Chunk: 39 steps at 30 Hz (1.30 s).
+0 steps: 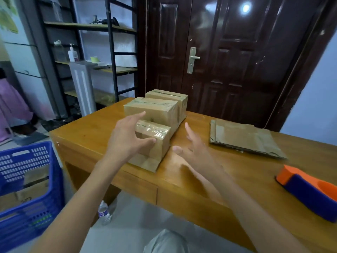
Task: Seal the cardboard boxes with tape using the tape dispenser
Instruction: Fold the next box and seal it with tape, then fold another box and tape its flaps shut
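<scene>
My left grip (127, 137) is spread, fingers straight, thumb tip against the near face of the nearest box (155, 143); it covers that box's left side. My right grip (191, 150) is spread too, hovering just right of the box, holding nothing. All three taped boxes sit in a row on the worktop (200, 179), the middle box (153, 110) hiding most of the far box (169, 97). A flattened carton (244, 139) lies further right. The tape dispenser (310, 194) is cut off by the frame's right edge. A blue crate (27, 179) stands left.
</scene>
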Tool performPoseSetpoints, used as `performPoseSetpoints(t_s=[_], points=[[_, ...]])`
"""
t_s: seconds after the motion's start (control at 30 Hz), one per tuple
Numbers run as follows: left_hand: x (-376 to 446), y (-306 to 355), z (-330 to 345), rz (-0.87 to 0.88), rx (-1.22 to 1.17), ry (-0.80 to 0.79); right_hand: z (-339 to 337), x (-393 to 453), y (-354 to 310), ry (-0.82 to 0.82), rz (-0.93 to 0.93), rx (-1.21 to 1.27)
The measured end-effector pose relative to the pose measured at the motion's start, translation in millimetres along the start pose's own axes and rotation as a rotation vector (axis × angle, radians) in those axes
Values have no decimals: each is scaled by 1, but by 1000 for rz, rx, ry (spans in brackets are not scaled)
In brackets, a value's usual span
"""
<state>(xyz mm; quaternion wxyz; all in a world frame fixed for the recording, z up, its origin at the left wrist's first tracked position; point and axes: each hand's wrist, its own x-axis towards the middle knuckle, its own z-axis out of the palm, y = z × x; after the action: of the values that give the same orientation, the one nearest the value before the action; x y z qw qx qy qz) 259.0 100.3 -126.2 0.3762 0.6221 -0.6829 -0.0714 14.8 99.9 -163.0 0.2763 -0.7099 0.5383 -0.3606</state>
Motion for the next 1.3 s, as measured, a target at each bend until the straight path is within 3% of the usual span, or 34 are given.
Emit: performPoseSetpoints(t_s=[0.13, 0.27, 0.4, 0.53, 0.77, 0.9, 1.03, 1.2, 1.3], points=[[1, 68, 29, 158, 148, -10, -56, -7, 22, 15, 64, -263], [-9, 117, 92, 287, 72, -46, -102, -17, 51, 76, 157, -483], [-30, 151, 178, 260, -14, -156, -136, -31, 78, 113, 218, -734], [-22, 161, 222, 287, 115, -159, -148, -26, 100, 129, 205, -958], [-17, 154, 241, 244, 210, -143, -138, 2, 142, 214, 322, -880], [-4, 147, 239, 98, 42, -182, -131, 6, 146, 386, 197, -963], [-3, 146, 234, -10, -100, -153, -128, 0, 142, 414, 78, -1023], [-8, 138, 228, -77, -262, -101, -132, -9, 125, 739, -54, -854], [-11, 137, 224, -83, -352, -65, -139, -16, 113, 944, -32, -666]])
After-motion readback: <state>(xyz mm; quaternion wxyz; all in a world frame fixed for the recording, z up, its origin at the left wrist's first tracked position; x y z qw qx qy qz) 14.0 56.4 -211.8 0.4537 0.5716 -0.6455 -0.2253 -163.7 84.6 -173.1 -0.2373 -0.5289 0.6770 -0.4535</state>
